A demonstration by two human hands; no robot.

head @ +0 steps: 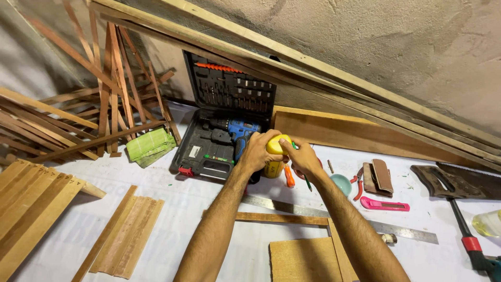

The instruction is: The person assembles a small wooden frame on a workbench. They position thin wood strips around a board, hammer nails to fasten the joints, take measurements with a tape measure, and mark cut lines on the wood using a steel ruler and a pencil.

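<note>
- Head view: left hand (257, 151) wrapped around a yellow bottle (276, 151), just in front of the open drill case (222, 130).
- Right hand (302, 156) pinching the yellow cap, green pencil (300, 164) tucked between fingers.
- Best kept upright, firmly braced, above the white tabletop (172, 209).

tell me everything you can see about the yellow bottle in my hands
The yellow bottle looks like smooth plastic, with a rounded bright-yellow top and a duller yellow body below. It stands roughly upright beside the open drill case, over the white-covered work surface. The left hand wraps around its side, and the right hand presses on its top with fingers over the cap. Most of it is hidden by the hands, so its base and any label cannot be made out.
</note>
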